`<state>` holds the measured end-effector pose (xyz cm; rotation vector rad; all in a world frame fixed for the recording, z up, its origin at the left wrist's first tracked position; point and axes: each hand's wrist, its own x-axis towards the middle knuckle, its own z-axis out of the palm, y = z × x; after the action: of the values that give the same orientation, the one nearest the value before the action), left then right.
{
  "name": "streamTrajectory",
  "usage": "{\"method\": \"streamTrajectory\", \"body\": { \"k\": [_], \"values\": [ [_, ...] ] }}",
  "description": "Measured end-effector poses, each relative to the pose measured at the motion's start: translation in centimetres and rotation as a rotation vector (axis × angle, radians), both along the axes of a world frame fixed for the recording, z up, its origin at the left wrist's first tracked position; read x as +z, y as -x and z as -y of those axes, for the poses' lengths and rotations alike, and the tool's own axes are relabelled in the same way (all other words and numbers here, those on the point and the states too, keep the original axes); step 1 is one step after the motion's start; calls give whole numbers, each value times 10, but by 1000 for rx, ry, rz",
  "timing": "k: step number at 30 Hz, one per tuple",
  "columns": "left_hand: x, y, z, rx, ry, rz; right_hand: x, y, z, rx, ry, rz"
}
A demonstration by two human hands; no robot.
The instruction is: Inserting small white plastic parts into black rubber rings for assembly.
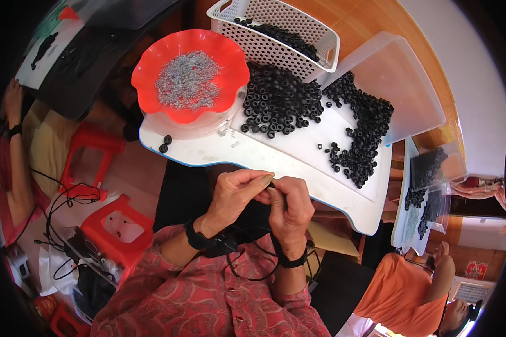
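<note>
My left hand (pixel 236 196) and my right hand (pixel 290 210) meet in front of the table's near edge, both with fingers pinched closed. Between the fingertips a bit of a small black piece (pixel 272 184) shows; the fingers cover most of it. Just beyond my hands is the white tabletop (pixel 208 150). A heap of small black ring-shaped parts (pixel 278 101) lies on it, with a second pile of smaller black parts (pixel 371 121) to the right. On the left, a red wavy-rimmed dish (pixel 146 67) holds many tiny clear or silvery pieces (pixel 188 80).
A white perforated basket (pixel 264 48) with more black parts stands at the back. A clear plastic bin (pixel 413 92) lies tipped behind the right pile. Two black rings (pixel 165 144) sit near the left edge. Red stools (pixel 118 230) and cables are at left; people sit on both sides.
</note>
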<state>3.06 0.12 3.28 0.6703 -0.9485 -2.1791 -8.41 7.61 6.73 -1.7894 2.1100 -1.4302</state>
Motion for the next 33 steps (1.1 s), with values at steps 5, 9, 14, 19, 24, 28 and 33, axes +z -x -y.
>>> {"method": "streamTrajectory", "body": {
  "k": [5,9,14,19,24,28,33],
  "values": [
    [3,-3,-2,-28,89,29,-2,-4,-6,1,-116,-19],
    [-4,-2,1,-68,92,37,-3,-6,-8,-23,-147,28],
    [-10,-5,7,-103,-97,-133,0,-2,-9,26,-91,161],
    [-18,-6,10,-192,-208,-328,-9,-13,-10,-112,57,525],
    [-13,-6,5,-208,-270,-407,-8,-25,0,26,22,702],
    [-6,-8,5,-180,-164,-437,0,-34,8,91,-68,800],
    [-8,-9,4,-163,-152,-483,7,-42,15,48,-85,846]
  ]
}}
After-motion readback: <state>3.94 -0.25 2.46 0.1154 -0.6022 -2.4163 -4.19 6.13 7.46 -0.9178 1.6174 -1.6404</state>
